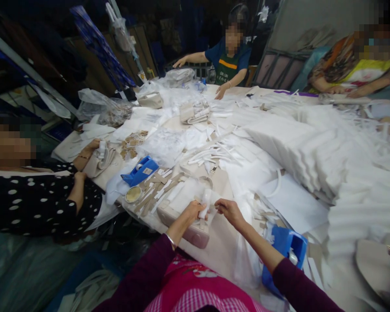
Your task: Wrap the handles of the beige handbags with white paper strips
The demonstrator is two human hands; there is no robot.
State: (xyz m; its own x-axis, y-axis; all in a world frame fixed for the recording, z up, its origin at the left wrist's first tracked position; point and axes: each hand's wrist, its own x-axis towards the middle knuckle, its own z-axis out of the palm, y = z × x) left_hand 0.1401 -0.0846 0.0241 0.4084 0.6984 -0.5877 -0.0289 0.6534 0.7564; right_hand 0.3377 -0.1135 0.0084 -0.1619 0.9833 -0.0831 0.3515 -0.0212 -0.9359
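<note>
A beige bag (196,235) lies on the table right in front of me. My left hand (195,211) rests over its right part, fingers closed round a white wrapped piece (206,203) that stands up from the bag. Just to the right, my right hand (226,210) is raised with its fingers pinched together; whatever is between them is too small to make out. Beyond the hands lies a beige flap with a metal clasp (213,170). A blue tape dispenser (284,249) stands beneath and beside my right forearm.
Another blue tape dispenser (140,171) and a round tin (133,194) are at the left, near beige and white strips (154,190). White foam sheets (299,143) pile up at the right. Three people are around the table, one close on the left. A beige flap (377,264) lies at the far right.
</note>
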